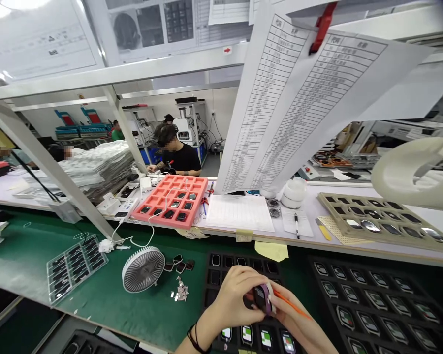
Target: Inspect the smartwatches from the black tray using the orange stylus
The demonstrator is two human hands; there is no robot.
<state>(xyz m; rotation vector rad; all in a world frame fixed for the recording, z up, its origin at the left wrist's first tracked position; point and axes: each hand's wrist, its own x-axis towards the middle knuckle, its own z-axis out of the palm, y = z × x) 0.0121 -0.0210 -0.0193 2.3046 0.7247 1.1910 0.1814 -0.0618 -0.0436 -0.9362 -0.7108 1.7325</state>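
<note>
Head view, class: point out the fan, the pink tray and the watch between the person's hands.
Fan point(143, 270), head view: front grille.
Pink tray point(199, 198), head view: right rim.
Watch point(268, 300), head view: its purple side.

- Person's own bare hands point(231, 297): two.
- Purple-edged device point(263, 298) in hands: one.
- Orange strip point(291, 304): one.
- Lit green-and-white watches point(266, 339), row just below the hands: four.
- Loose watch cases point(180, 267) on green bench: four.
- Small silver pieces point(180, 292): pile, can't count.
- Black foam trays point(211, 297): three, one cut off lower left.
- Pink tray point(162, 194): one; about eight watches inside.
- Beige tray point(323, 201): one.
- Clear tray point(70, 273): one.
- Desk fan point(143, 270): one.
- Pen point(296, 225): one.
- Red clip point(323, 28): one.
- Co-workers point(184, 158): at least four, some partly hidden.
</note>
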